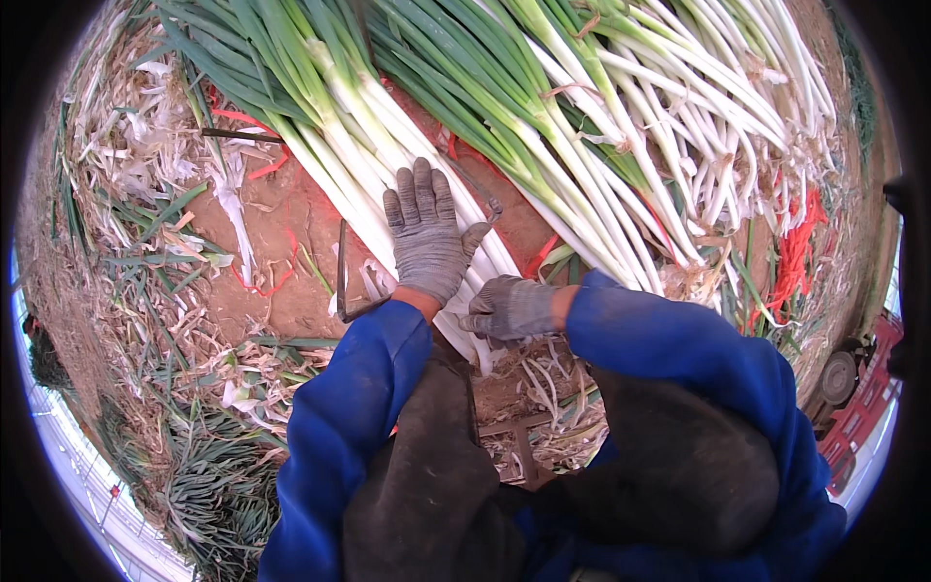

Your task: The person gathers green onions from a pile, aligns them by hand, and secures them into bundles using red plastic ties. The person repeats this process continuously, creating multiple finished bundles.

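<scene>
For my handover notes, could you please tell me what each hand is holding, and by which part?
The left hand lies flat on a bundle of green onions, holding nothing. The right hand grips the bundle's white root end.

Left hand (425, 238) in a grey knit glove, laid flat, palm down, fingers straight and close together, thumb spread to the right. Right hand (511, 308) gloved too, curled low just beside the left wrist, fingers bent leftward. Both forearms in blue sleeves, rising from the lower edge.
</scene>
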### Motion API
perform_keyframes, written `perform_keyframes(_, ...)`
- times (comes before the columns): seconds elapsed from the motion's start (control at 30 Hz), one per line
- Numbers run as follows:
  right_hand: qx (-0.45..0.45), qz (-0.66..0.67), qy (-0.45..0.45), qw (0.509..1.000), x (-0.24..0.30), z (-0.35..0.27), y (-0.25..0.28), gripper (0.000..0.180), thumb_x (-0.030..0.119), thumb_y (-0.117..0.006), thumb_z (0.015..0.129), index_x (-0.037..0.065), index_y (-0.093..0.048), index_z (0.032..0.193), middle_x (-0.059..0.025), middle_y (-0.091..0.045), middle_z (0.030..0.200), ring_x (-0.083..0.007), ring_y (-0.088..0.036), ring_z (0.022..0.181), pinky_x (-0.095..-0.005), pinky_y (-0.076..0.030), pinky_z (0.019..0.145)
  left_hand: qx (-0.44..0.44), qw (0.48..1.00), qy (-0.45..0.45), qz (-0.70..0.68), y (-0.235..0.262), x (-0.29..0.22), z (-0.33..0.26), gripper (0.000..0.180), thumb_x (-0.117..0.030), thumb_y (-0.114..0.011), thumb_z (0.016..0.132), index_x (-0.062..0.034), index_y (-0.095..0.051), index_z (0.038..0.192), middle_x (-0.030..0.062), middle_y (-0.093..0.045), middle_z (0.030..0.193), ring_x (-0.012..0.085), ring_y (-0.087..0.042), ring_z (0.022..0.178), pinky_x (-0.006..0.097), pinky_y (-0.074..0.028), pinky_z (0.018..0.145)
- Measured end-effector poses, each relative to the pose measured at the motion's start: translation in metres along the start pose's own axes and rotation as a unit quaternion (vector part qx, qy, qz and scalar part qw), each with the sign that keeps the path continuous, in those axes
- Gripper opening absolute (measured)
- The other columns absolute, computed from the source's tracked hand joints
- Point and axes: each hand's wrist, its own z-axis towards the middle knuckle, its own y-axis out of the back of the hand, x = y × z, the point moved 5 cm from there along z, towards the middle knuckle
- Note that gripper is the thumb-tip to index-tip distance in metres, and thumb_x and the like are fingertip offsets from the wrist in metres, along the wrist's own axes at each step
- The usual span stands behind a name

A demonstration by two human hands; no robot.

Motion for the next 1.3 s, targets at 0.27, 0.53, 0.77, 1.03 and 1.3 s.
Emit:
perform_keyframes(0.27, -0.028, 0.047, -0.054, 0.997, -0.021, 0.034, -0.007, 0.049, 0.038, -0.049, 0.096, -0.004, -0.068, 0.08, -0.0124, -0.069, 0.066, -0.0218, -0.067, 0.052, -0.0351, -0.055, 0.054, 0.173, 0.974, 0.016, -0.143, 0.06, 0.001, -0.005, 0.068, -0.042, -0.06, 0.088, 0.0067, -0.046, 0.133, 0.0264, -0.043, 0.14, 0.0395, -0.036, 0.134, 0.044, -0.027, 0.113)
perform_keyframes(0.53, -0.016, 0.124, -0.129, 0.984, -0.015, 0.025, 0.001, 0.056, 0.045, -0.052, 0.095, -0.006, -0.067, 0.078, -0.0164, -0.069, 0.069, -0.0236, -0.068, 0.054, -0.0344, -0.055, 0.051, -0.013, 0.99, -0.139, -0.002, 0.147, 0.032, 0.085, 0.024, -0.017, -0.058, 0.09, -0.005, -0.062, 0.11, 0.0133, -0.064, 0.108, 0.0333, -0.058, 0.104, 0.042, -0.045, 0.096)
perform_keyframes(0.77, -0.003, 0.067, -0.083, 0.994, -0.016, 0.035, 0.009, 0.051, 0.037, -0.05, 0.096, -0.006, -0.068, 0.073, -0.0129, -0.066, 0.059, -0.024, -0.067, 0.05, -0.0367, -0.055, 0.051, -0.071, 0.979, -0.174, 0.082, 0.091, 0.108, 0.135, 0.042, -0.025, -0.061, 0.086, -0.011, -0.057, 0.126, -0.0007, -0.048, 0.139, 0.0315, -0.028, 0.139, 0.05, -0.015, 0.115)
perform_keyframes(1.03, -0.033, 0.031, -0.058, 0.997, -0.021, 0.031, 0.012, 0.049, 0.041, -0.053, 0.09, -0.004, -0.067, 0.075, -0.0159, -0.067, 0.066, -0.0313, -0.067, 0.062, -0.0434, -0.053, 0.066, -0.044, 0.976, -0.205, 0.051, 0.07, 0.11, 0.143, 0.043, -0.034, -0.057, 0.088, -0.0138, -0.057, 0.126, -0.0001, -0.05, 0.139, 0.0332, -0.026, 0.14, 0.051, -0.011, 0.115)
perform_keyframes(1.3, 0.027, 0.071, -0.05, 0.996, -0.03, 0.039, 0.001, 0.051, 0.047, -0.057, 0.09, -0.003, -0.069, 0.085, -0.0132, -0.069, 0.07, -0.0257, -0.069, 0.072, -0.0406, -0.053, 0.069, -0.099, 0.971, -0.201, 0.084, 0.078, 0.117, 0.138, 0.04, -0.027, -0.062, 0.084, -0.0158, -0.061, 0.123, -0.0024, -0.054, 0.133, 0.0313, -0.031, 0.137, 0.051, -0.013, 0.116)
